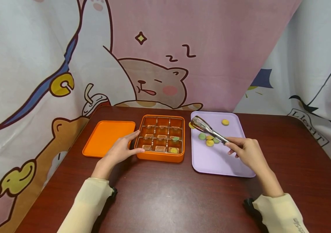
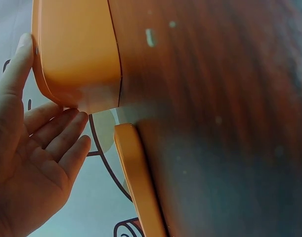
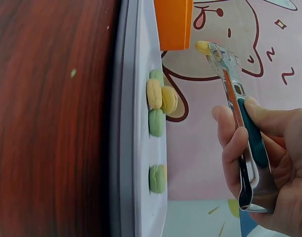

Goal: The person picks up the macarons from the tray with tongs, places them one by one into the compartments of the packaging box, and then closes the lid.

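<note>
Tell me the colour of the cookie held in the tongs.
The cookie in the tongs is yellow, best seen in the right wrist view.

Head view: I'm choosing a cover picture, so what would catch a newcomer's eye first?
Probably the bright orange box near the middle, with a green macaron and a yellow macaron in its right-hand column. To its right, over the lilac tray, the right hand grips metal tongs with another yellow macaron at their tips.

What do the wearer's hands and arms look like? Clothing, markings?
Left hand and right hand are bare: no gloves or rings visible. Left sleeve and right sleeve are long, pale cream. Dark lettering marks the right one, unreadable. Black attachments show at both wrists.
</note>
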A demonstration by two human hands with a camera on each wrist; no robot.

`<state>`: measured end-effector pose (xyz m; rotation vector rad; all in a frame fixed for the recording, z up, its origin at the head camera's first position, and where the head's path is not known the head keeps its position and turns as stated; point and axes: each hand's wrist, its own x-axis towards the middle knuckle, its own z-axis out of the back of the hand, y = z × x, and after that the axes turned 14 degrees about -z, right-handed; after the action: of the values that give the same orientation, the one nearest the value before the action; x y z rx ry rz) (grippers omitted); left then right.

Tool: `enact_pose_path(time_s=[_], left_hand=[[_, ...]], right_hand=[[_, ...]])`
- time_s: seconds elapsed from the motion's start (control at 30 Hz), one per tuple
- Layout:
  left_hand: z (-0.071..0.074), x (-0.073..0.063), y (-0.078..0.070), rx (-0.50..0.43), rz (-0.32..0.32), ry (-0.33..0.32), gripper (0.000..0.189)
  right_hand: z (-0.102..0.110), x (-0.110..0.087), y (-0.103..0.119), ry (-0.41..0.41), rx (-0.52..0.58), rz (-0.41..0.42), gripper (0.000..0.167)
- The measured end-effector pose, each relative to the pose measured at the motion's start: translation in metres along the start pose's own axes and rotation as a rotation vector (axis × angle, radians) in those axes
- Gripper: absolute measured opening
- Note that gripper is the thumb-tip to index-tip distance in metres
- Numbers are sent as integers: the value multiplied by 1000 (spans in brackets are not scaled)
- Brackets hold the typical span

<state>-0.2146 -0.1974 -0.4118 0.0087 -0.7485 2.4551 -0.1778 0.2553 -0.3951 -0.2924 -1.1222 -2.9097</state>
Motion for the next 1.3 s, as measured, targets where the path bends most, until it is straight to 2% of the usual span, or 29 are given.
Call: enact_pose_path(time_s=[0.63, 1.1, 1.3], left_hand=[[-3, -1, 1, -4, 8, 10, 87], [-2, 0, -1, 5, -4, -2, 86], [-1, 1, 0, 5, -9, -7, 88]], right_hand=[[-34, 20, 16, 72, 72, -48, 27], [-45, 26, 21, 82, 48, -51, 26], [-43, 26, 28, 56, -26, -46, 26]])
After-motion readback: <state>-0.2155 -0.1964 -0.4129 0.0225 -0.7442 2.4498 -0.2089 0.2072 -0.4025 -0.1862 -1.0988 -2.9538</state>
